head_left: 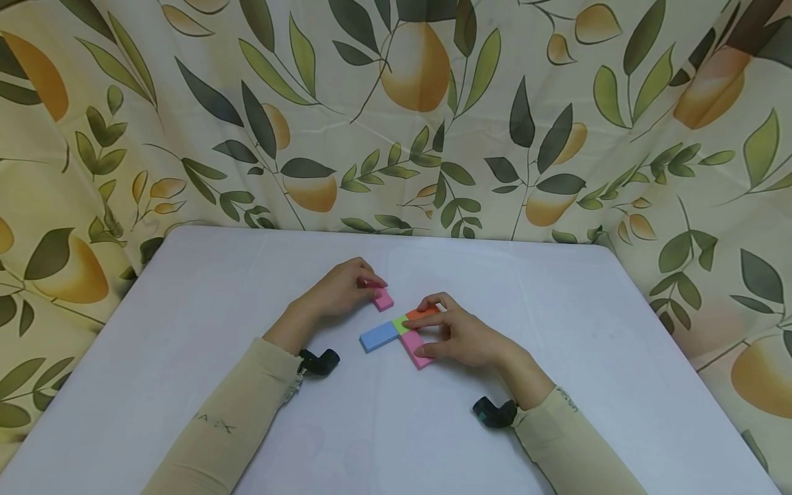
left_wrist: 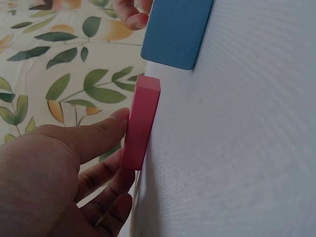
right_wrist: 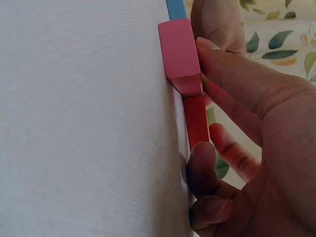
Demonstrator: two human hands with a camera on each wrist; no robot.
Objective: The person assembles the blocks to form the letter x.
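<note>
My left hand point(head_left: 339, 289) pinches a small pink block point(head_left: 384, 300) between thumb and fingers. In the left wrist view this pink block point(left_wrist: 140, 123) stands on edge in the grip, close to the tabletop. Just nearer lies a group of flat blocks set end to end: blue point(head_left: 379, 337), green point(head_left: 397, 326) and orange point(head_left: 418, 314), with a second pink block point(head_left: 412, 348) branching off the green one. Over that group, my right hand point(head_left: 473, 337) has its thumb against the second pink block, one finger on the green and others curled at the orange block's far end point(right_wrist: 197, 121).
A white cloth point(head_left: 247, 275) covers the table. Behind it hangs a curtain point(head_left: 396, 158) printed with leaves and fruit. Each wrist carries a small black camera, one at the left cuff point(head_left: 320, 362) and another at the right cuff point(head_left: 495, 412).
</note>
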